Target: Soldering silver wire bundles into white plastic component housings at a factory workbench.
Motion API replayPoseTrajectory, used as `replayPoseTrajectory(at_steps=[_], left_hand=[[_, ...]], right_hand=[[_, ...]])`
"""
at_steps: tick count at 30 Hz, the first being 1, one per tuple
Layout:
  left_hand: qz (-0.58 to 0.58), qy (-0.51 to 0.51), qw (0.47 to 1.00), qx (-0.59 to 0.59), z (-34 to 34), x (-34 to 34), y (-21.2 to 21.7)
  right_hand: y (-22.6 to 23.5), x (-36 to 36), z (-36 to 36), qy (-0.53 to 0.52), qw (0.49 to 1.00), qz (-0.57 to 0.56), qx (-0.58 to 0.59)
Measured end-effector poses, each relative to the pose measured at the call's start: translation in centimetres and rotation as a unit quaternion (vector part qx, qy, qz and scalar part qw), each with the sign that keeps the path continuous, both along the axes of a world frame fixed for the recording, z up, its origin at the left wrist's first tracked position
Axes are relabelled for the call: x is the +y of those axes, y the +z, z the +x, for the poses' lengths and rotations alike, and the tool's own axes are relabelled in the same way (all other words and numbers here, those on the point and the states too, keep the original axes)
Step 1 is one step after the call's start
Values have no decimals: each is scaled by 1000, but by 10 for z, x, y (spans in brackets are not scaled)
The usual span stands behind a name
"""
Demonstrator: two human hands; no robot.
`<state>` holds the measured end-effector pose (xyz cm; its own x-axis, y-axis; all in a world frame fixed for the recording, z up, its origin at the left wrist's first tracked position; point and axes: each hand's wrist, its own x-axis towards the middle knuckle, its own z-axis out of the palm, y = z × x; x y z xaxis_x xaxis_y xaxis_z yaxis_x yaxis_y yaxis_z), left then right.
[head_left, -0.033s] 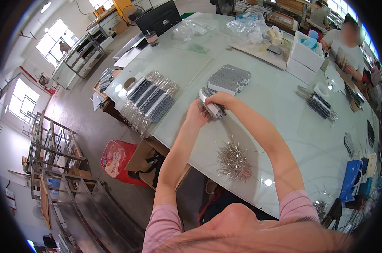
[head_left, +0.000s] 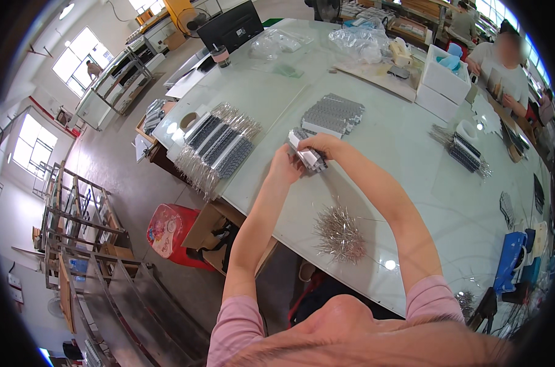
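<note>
Both hands are closed on a small bundle of grey, ridged strips with a white band point(head_left: 299, 138). My left hand point(head_left: 286, 164) grips its near-left side, and my right hand point(head_left: 320, 144) holds it from the right, thumb and fingers pressed together. Just beyond lies a flat stack of similar grey strips point(head_left: 334, 112) with a white strip along its near edge. To the left, dark and white strips with loose silvery wire ends are laid in rows point(head_left: 219, 145). A tangled heap of thin silvery wires point(head_left: 340, 235) rests nearer to me, between my forearms.
Foam boxes point(head_left: 439, 92) and clear plastic bags point(head_left: 360, 43) stand toward the back. A second wired bundle point(head_left: 463, 153) lies at right, near a tape roll point(head_left: 467, 129). A red bucket point(head_left: 175, 231) and a cardboard box point(head_left: 211, 238) sit beside the table. Another person point(head_left: 501, 76) works at far right.
My right hand has shifted very slightly on the bundle. Everything else looks the same.
</note>
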<state>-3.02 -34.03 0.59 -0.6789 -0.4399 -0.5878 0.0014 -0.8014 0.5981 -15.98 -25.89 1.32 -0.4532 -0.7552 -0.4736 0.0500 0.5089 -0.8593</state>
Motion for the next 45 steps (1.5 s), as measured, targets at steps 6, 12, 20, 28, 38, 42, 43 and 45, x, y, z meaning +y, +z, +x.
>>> replayPoseTrajectory(at_steps=[6, 12, 20, 28, 38, 42, 43, 45], left_hand=[[51, -83, 995, 26, 2, 2, 29], [39, -133, 990, 29, 8, 15, 26], [40, -298, 950, 89, -24, 63, 23], [114, -550, 810, 169, -60, 144, 14], [6, -790, 609, 69, -108, 318, 24], [-91, -868, 486, 56, -121, 355, 29], [-91, -867, 487, 53, -127, 359, 25], [-162, -891, 422, 37, -136, 367, 24]], right_hand=[[18, 5, 22, -26, 980, -16, -197], [22, 21, 25, -12, 999, 11, -38], [47, 123, 21, -68, 997, -5, 34], [65, 298, 49, -188, 975, 45, 109], [76, 461, 109, -91, 678, 47, 728], [56, 478, 107, -48, 682, 31, 729], [49, 481, 108, -48, 694, 30, 718], [37, 485, 109, -49, 708, 27, 704]])
